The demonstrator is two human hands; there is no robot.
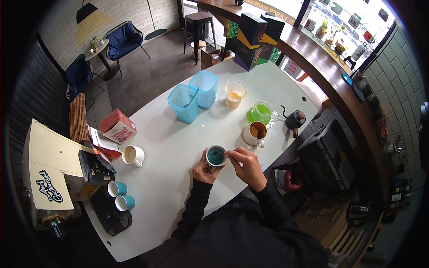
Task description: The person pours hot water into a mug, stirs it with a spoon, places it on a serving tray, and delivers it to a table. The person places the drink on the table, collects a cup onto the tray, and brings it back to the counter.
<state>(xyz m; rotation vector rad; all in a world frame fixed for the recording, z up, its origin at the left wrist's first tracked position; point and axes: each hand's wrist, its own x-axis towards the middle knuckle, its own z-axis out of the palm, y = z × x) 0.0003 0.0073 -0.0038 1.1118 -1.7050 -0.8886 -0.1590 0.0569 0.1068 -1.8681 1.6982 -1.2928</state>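
Observation:
In front of my body, my left hand [206, 172] is wrapped round a small cup [216, 156] with a pale rim and dark teal contents or lining. My right hand [246, 166] pinches the handle of a thin spoon [222, 153], whose lower end dips into the cup. To the right of the cup stands a white mug [253, 137] with brown contents. Just behind that mug is a glass pot [260, 113] of bright green liquid. A clear glass [234, 95] with something tan in it sits farther back.
Two blue translucent containers [184, 105] stand mid-table. A white mug [133, 156], a red box [117, 127], two teal cups [124, 203] and a cream machine [49, 165] line the left. A black gooseneck kettle [295, 119] is near the right edge; dark boxes [251, 33] stand at the far end.

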